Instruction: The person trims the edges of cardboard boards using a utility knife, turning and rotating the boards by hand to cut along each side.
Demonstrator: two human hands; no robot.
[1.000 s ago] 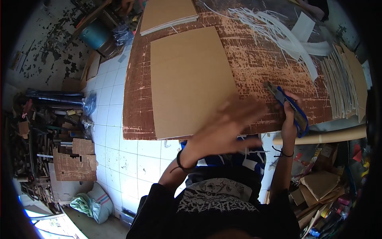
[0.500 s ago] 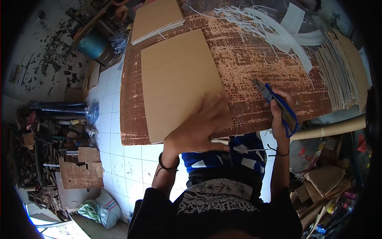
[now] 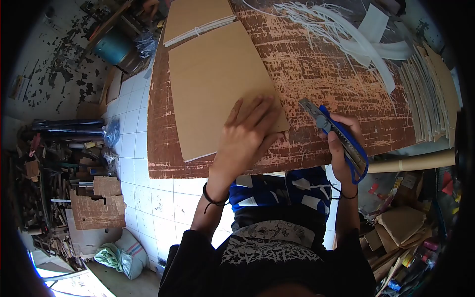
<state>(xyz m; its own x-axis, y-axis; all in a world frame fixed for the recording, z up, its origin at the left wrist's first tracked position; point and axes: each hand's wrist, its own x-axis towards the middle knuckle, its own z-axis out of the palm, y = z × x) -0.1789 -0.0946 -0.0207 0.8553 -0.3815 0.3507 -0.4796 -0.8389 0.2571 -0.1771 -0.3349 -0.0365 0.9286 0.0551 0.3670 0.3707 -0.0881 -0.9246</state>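
My left hand (image 3: 247, 127) lies with its fingers spread on the near part of a brown cardboard sheet (image 3: 213, 74). That sheet rests on a scratched brown tabletop (image 3: 302, 64), its far edge close to a stack of similar sheets (image 3: 195, 17) tied with white string. In my right hand (image 3: 342, 141) is a blue utility knife (image 3: 341, 138), held above the table's near edge, to the right of the sheet. The knife's head points away from me and to the left. Whether any blade sticks out is hard to tell.
White plastic strips and shreds (image 3: 346, 37) lie at the table's far right. Several boards (image 3: 425, 94) stand in a row at the right edge. A long cardboard tube (image 3: 410, 162) is below it. Scrap wood (image 3: 54, 183) is piled on the left, beside the white tiled floor (image 3: 136, 153).
The cardboard sheet has slid away from me towards the tied stack. My left hand has moved forward with it and now lies still on it. The knife has shifted slightly left.
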